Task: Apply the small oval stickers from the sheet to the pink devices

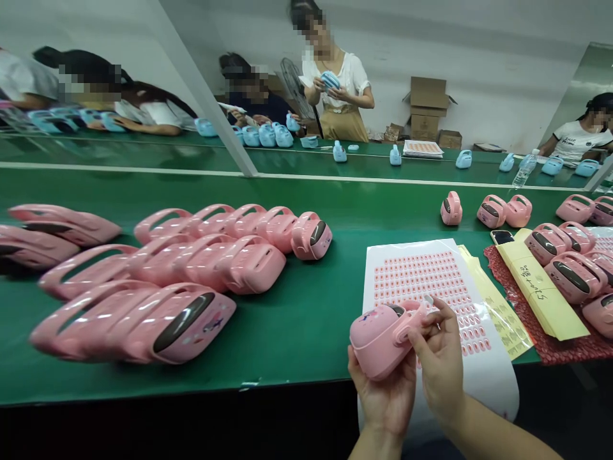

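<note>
A pink plastic device [380, 342] with a loop handle, a dark window and a small printed picture lies tilted in my left hand [387, 393]. The fingers of that hand cup it from below. My right hand [441, 358] is closed at the handle, with thumb and fingers pressed against its side. A small pale bit shows at the right fingertips; whether it is a sticker or a nail I cannot tell. Under both hands lies a white sheet [383, 255] with rows of small pink-red oval stickers, its near end hanging over the table edge.
Rows of similar pink devices [191, 326] stand on the green table [287, 345] at left, more at right. Yellow sheets [498, 306], a yellow paper stack [541, 287] and red bubble wrap [502, 268] lie right. Across a divider, people handle blue devices [265, 135]; a bottle [525, 169] stands there.
</note>
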`<control>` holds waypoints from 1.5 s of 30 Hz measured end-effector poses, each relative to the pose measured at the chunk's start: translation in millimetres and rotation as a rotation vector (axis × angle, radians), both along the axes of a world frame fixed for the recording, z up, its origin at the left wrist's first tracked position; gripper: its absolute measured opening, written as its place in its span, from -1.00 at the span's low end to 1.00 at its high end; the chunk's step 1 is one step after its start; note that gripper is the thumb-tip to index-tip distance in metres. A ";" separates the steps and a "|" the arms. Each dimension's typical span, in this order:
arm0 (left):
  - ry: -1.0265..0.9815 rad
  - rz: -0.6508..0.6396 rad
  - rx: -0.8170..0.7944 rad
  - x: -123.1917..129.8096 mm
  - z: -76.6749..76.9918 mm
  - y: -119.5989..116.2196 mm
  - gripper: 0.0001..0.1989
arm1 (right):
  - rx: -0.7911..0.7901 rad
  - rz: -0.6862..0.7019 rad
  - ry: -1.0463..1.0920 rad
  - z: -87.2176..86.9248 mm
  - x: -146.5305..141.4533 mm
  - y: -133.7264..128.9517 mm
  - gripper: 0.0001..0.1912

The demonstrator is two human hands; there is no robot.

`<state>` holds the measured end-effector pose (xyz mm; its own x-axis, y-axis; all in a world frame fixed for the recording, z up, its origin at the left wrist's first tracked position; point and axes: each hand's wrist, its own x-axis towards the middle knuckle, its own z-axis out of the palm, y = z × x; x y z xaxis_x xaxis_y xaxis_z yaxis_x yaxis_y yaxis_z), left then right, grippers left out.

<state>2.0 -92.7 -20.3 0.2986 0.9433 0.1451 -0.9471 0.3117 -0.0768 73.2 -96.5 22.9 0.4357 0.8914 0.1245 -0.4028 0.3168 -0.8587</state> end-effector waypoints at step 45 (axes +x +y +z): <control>0.050 0.010 -0.080 5.0 -0.3 -5.5 -0.57 | 0.139 0.026 -0.426 -2.4 22.3 -1.1 -0.60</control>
<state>7.0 -98.2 -20.7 0.2945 0.9541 0.0546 -0.9532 0.2973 -0.0540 95.4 -97.6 20.5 0.2975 0.8636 0.4070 -0.0319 0.4351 -0.8998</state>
